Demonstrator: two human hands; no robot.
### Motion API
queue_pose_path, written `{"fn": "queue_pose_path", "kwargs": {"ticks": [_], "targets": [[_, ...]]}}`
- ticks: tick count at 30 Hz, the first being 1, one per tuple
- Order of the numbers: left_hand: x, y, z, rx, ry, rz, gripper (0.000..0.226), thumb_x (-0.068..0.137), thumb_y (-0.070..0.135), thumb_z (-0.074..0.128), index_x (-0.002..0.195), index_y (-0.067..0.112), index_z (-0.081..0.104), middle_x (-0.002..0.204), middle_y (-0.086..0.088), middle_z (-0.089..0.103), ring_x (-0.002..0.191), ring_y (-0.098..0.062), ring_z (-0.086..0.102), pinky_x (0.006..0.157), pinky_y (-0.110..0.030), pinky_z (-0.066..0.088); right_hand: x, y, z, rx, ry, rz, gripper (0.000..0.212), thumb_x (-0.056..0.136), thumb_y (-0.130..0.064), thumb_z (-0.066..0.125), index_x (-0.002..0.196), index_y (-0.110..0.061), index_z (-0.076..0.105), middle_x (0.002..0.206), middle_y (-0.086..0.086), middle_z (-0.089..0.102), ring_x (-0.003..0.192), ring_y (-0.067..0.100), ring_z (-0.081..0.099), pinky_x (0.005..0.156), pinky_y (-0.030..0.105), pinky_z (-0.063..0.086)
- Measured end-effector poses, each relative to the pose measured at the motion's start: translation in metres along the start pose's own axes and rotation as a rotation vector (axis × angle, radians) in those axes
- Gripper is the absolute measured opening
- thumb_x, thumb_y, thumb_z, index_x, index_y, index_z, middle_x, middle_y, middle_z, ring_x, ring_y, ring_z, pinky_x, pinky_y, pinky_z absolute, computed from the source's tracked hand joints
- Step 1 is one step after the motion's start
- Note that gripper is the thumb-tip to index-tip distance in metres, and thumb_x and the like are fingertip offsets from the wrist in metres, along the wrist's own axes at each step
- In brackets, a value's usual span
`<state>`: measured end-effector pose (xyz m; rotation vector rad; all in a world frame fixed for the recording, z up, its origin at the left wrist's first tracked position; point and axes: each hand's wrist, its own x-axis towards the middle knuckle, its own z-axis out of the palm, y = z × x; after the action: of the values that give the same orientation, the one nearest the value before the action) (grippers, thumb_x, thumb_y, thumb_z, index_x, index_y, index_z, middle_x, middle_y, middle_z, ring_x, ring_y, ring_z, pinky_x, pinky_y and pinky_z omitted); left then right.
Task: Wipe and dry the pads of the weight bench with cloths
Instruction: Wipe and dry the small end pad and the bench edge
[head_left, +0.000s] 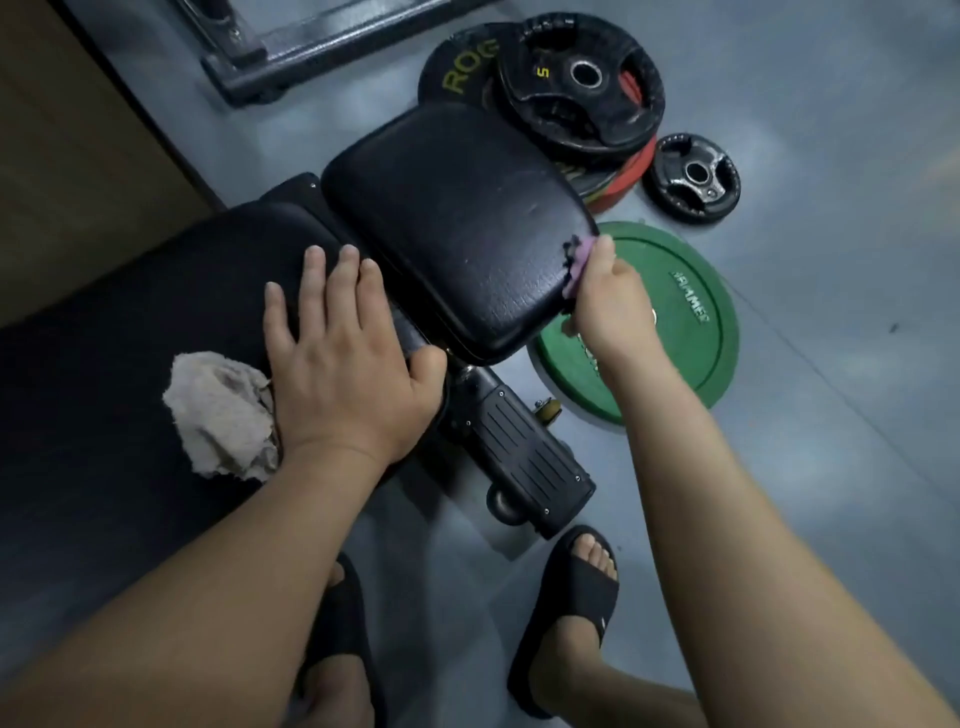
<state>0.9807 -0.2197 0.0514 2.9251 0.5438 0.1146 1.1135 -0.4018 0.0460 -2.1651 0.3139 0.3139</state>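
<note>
A purple cloth at the edge of the seat pad.
The right hand grips it against the pad's right side; the left hand lies flat, fingers straight, on the back pad, just beside a beige cloth.

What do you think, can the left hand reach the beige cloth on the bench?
Likely yes: the left hand lies flat on the long pad, holding nothing, with the beige cloth beside its wrist.
</note>
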Motion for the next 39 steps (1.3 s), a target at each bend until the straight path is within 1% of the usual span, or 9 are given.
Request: {"fn": "queue_pose_path", "kwargs": {"ticks": [9,13,18,23,25,27,30,34,39], "targets": [[-0.002,0.002,0.002,0.029,0.017,0.023,0.081,0.088,0.047,0.030,0.155,0.003,0.034,0.166,-0.012,0.027,0.158,-0.030,0.012,0.126,-0.059,0.009,-0.017,0.005,0.030,0.330,0.141,0.078,0.041,0.107,-0.036,0.026,0.087,-0.026,0.060,0.074,-0.009,0.060,0.063,0.003,0.053,0.065,0.027,0.040],[-0.002,0.001,0.005,0.035,0.038,0.027,0.080,0.087,0.046,0.031,0.155,0.003,0.034,0.166,-0.012,0.028,0.157,-0.030,0.013,0.126,-0.058,0.009,-0.086,0.021,0.082,0.439,0.118,0.085,0.066,0.100,-0.055,0.019,0.140,-0.014,0.052,0.105,0.002,0.070,0.099,0.017,0.066,0.092,0.035,0.052],[-0.003,0.001,0.006,0.039,0.050,0.034,0.080,0.087,0.046,0.029,0.155,0.003,0.033,0.166,-0.011,0.028,0.158,-0.029,0.012,0.126,-0.057,0.009,-0.049,0.011,0.052,0.503,0.235,0.059,0.047,0.107,-0.038,0.025,0.114,-0.012,0.063,0.072,-0.007,0.061,0.063,0.004,0.058,0.072,0.030,0.050],[-0.004,0.001,0.007,0.047,0.052,0.037,0.080,0.087,0.045,0.028,0.155,0.004,0.033,0.166,-0.011,0.028,0.158,-0.029,0.013,0.126,-0.057,0.009,-0.091,0.027,0.087,0.457,0.149,0.122,0.069,0.098,-0.061,0.028,0.153,-0.020,0.039,0.094,0.005,0.071,0.086,0.017,0.065,0.089,0.043,0.056],[-0.004,0.000,0.007,0.047,0.058,0.036,0.080,0.087,0.044,0.028,0.155,0.004,0.033,0.166,-0.011,0.028,0.158,-0.029,0.013,0.126,-0.057,0.009,-0.126,0.038,0.103,0.498,0.048,0.091,0.049,0.104,-0.049,0.039,0.143,-0.022,0.053,0.097,-0.003,0.074,0.090,0.012,0.068,0.089,0.034,0.055],[-0.004,0.000,0.007,0.043,0.065,0.038,0.079,0.086,0.042,0.029,0.155,0.004,0.033,0.166,-0.011,0.029,0.157,-0.029,0.014,0.126,-0.057,0.010,-0.138,0.038,0.109,0.587,-0.016,0.093,0.029,0.107,-0.031,0.047,0.104,-0.017,0.071,0.083,-0.012,0.072,0.077,0.000,0.062,0.077,0.021,0.049],[-0.004,0.000,0.007,0.032,0.072,0.040,0.079,0.086,0.041,0.028,0.155,0.004,0.034,0.166,-0.011,0.029,0.157,-0.029,0.014,0.126,-0.057,0.009,-0.128,0.034,0.103,0.643,-0.025,0.180,0.046,0.106,-0.030,0.051,0.067,-0.009,0.062,0.060,-0.011,0.061,0.058,0.003,0.049,0.060,0.024,0.044],[-0.004,-0.001,0.008,0.025,0.072,0.040,0.079,0.085,0.042,0.028,0.155,0.004,0.034,0.166,-0.010,0.029,0.158,-0.028,0.013,0.126,-0.056,0.008,-0.125,0.031,0.092,0.933,-0.181,0.331,0.038,0.100,-0.033,0.055,0.104,-0.002,0.076,0.104,0.026,0.074,0.104,0.042,0.070,0.101,0.058,0.052],[-0.004,-0.001,0.007,0.026,0.062,0.041,0.081,0.085,0.044,0.025,0.155,0.004,0.034,0.166,-0.010,0.028,0.158,-0.028,0.013,0.126,-0.057,0.009,-0.119,0.027,0.070,1.209,-0.270,0.463,0.039,0.105,-0.023,0.053,0.124,0.009,0.065,0.118,0.023,0.070,0.107,0.036,0.067,0.111,0.053,0.045]]}}
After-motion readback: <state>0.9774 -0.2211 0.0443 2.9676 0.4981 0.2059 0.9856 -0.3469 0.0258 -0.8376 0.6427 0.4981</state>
